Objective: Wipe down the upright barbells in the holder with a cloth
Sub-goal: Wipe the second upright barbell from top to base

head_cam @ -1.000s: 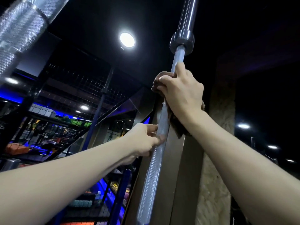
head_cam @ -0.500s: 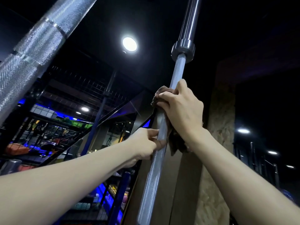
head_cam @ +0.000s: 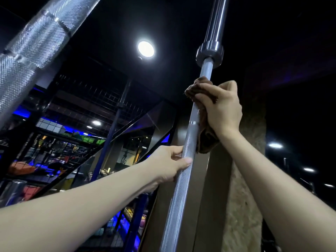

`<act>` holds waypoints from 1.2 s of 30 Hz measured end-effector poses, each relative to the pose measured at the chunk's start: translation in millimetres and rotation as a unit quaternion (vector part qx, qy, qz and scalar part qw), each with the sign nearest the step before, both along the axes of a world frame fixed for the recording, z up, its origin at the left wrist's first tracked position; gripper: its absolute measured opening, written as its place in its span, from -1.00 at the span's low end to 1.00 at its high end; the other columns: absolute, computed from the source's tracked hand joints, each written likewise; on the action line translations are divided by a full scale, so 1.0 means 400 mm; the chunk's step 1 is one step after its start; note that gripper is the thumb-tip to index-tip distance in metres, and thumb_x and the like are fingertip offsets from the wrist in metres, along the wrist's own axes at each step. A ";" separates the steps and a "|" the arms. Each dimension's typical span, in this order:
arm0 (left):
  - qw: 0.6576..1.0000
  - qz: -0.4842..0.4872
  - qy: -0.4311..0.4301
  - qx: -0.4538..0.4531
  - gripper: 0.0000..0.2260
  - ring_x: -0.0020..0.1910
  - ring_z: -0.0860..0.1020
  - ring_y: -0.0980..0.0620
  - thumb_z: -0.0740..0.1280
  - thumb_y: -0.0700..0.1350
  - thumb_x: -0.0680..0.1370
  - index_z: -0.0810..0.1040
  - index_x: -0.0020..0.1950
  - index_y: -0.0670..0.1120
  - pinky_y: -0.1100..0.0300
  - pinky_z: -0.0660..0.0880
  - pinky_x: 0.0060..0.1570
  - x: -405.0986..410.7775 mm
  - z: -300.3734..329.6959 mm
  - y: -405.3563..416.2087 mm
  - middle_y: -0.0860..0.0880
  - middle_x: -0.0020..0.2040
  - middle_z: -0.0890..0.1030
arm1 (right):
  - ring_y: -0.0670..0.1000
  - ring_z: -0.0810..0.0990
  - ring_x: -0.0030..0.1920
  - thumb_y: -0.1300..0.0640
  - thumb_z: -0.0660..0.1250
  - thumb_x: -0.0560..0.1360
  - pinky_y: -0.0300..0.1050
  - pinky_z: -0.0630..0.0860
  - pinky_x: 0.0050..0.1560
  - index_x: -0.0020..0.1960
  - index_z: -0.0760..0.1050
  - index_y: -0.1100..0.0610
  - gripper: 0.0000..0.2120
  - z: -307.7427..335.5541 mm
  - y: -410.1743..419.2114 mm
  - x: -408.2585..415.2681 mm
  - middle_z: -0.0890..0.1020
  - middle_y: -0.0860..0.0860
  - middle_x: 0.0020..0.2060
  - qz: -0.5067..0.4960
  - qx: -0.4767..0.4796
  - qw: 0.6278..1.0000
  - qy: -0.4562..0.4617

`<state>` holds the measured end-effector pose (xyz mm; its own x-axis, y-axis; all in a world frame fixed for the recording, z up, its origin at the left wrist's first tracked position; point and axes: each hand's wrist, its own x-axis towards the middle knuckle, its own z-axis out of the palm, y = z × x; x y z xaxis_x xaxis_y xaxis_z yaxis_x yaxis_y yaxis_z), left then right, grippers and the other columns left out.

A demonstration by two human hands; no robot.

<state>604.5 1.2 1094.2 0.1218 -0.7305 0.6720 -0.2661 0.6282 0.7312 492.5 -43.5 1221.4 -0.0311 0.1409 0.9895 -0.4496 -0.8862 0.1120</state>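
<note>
A: Head view looks steeply up the barbell standing upright in front of the person. Where is the cloth?

B: The brown cloth is wrapped round the smooth upper shaft, just below the collar. The right hand is clamped round cloth and bar together, and a loose tail of cloth hangs beside the wrist.

A: And the other hand?

B: The left hand grips the bare knurled section lower down, fingers curled round it, steadying the bar.

A: How much is done?

B: Hard to judge; no visible difference between wiped and unwiped metal. The sleeve above the collar and the long knurled run below look left to do, and a second barbell leans across the upper left, untouched. The holder is out of view
</note>
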 end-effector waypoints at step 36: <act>0.997 -0.005 -0.032 0.065 -0.87 -0.07 0.46 -0.07 0.29 -0.19 0.58 0.59 0.09 -0.10 -0.11 0.43 0.07 0.022 -0.135 0.001 -0.21 0.00 0.60 | 0.12 0.47 0.04 -0.03 0.30 0.50 -0.11 0.44 -0.29 0.27 0.51 -0.07 -0.66 -0.283 -0.048 -0.012 0.41 0.05 0.11 -0.068 -0.074 0.993 0.066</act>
<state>613.2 1.6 1040.3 0.0742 -0.8131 0.5774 -0.3085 0.5319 0.7886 487.6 -62.8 1108.1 0.1275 0.2796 0.9516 -0.5368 -0.7873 0.3033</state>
